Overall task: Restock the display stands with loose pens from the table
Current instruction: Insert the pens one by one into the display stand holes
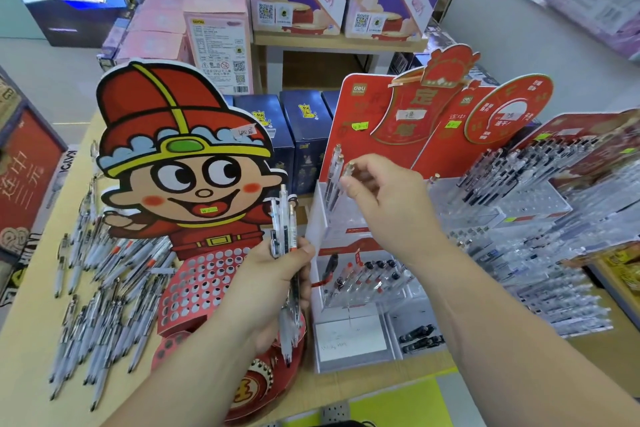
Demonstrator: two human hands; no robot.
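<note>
Gripping a pen bundle in my left hand, right hand pinching one pen at the clear stand, loose pens on the surface

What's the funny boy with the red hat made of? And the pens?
The boy sign looks like printed cardboard: flat, thin cut-out edge, matte colours. The pens in the left hand look like clear plastic; ink tubes show through.

Wooden table holds loose pens, display stands, dark boxes.
</note>
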